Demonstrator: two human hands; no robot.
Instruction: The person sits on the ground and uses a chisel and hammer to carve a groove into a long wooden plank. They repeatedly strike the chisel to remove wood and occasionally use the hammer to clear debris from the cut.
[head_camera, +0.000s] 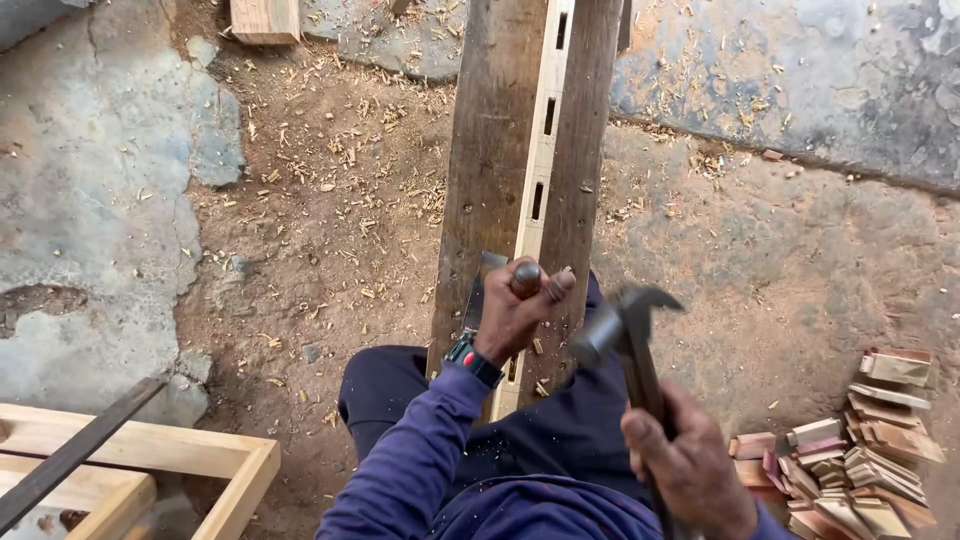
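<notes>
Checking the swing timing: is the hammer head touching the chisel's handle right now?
No, the hammer in the right hand is raised, apart from the chisel handle that the left hand grips.

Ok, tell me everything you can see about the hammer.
The hammer is a claw hammer with a dull grey metal head and a dark handle. The right hand grips the handle low down, holding it raised and tilted, its face turned toward the chisel in the left hand. Nothing else touches it.

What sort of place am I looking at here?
Likely an outdoor carpentry yard: a mortised rail between planks, wood chips on bare ground, offcuts, and a hammer in hand.
</notes>
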